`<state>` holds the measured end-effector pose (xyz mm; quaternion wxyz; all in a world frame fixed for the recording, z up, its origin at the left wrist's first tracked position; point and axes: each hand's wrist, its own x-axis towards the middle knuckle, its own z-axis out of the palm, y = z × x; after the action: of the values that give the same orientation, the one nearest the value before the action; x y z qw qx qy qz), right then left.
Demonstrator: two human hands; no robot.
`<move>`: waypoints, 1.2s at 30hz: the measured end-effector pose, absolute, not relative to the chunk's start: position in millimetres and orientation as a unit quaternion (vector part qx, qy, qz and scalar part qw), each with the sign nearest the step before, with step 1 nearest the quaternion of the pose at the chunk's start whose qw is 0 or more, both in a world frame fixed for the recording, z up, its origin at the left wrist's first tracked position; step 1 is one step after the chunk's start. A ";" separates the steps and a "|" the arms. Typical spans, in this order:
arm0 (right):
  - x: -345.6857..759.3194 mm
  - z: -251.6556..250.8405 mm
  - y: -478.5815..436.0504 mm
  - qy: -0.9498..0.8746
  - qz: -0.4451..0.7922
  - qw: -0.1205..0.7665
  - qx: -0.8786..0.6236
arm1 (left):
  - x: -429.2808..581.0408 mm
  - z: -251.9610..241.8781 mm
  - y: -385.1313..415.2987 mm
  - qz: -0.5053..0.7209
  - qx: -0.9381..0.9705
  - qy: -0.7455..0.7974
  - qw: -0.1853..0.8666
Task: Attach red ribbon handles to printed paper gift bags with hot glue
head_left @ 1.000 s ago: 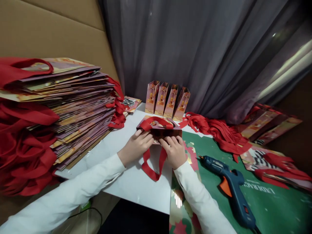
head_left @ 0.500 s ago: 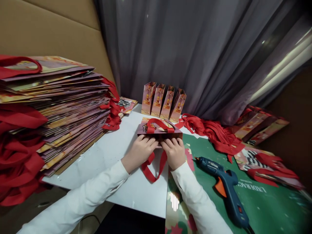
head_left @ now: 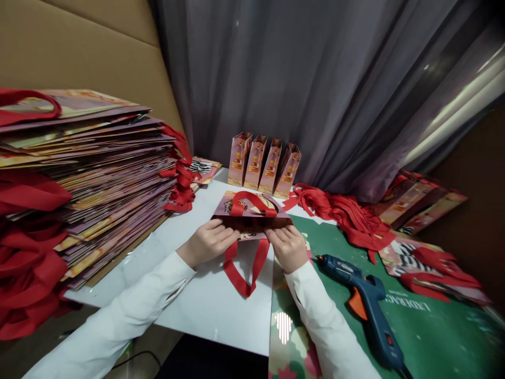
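A small printed paper gift bag [head_left: 258, 208] lies on the white tabletop with its mouth toward me, spread apart. My left hand [head_left: 211, 241] grips the left side of the mouth, its fingers curled over the edge. At the right side, my right hand [head_left: 287, 246] holds the edge in the same way, with some fingertips inside the bag. One red ribbon handle lies over the upper panel. The other red handle [head_left: 248, 288] hangs toward me between my wrists.
Several upright bags [head_left: 258, 164] stand behind. On the left rises a tall stack of flat bags [head_left: 118, 173] with red handles. A glue gun [head_left: 366, 305] lies on a green sheet [head_left: 418, 337] at right, near a heap of red ribbons [head_left: 347, 213] and more bags [head_left: 418, 258].
My hands have moved apart, the left one going left and the right one slightly right. Between them the bag's mouth has widened, showing more of the inside.
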<state>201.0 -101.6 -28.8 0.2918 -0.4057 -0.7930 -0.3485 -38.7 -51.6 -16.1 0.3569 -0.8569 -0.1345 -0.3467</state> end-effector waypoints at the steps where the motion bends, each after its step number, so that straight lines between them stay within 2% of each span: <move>1: 201.0 -28.4 -101.9 -0.792 -0.353 0.288 -0.405 | -39.8 -15.8 -50.9 -0.341 -0.859 -0.127 0.360; 8: 209.4 -30.7 -99.8 -0.829 -0.342 0.231 -0.377 | -54.0 -12.8 -53.5 -0.304 -0.904 -0.105 0.283; 11: 211.7 -33.6 -99.7 -0.835 -0.318 0.248 -0.374 | -56.5 -14.6 -57.3 -0.318 -0.906 -0.118 0.254; 17: 206.4 -32.8 -104.8 -0.799 -0.289 0.337 -0.406 | -49.4 -11.6 -57.8 -0.400 -0.870 -0.114 0.265; 23: 187.9 -33.6 -113.8 -0.805 -0.252 0.309 -0.439 | -45.0 -6.0 -58.7 -0.371 -0.879 -0.145 0.262; 30: 182.3 -36.8 -117.2 -0.797 -0.258 0.339 -0.429 | -28.8 2.8 -77.7 -0.302 -0.905 -0.194 0.230; 36: 173.9 -32.7 -123.5 -0.803 -0.251 0.294 -0.454 | -7.1 -3.1 -84.2 -0.273 -0.895 -0.215 0.279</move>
<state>173.9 -123.5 -32.7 0.2939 -0.4536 -0.8030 -0.2509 -7.1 -84.2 -3.1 0.2792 -0.8951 -0.2149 -0.2733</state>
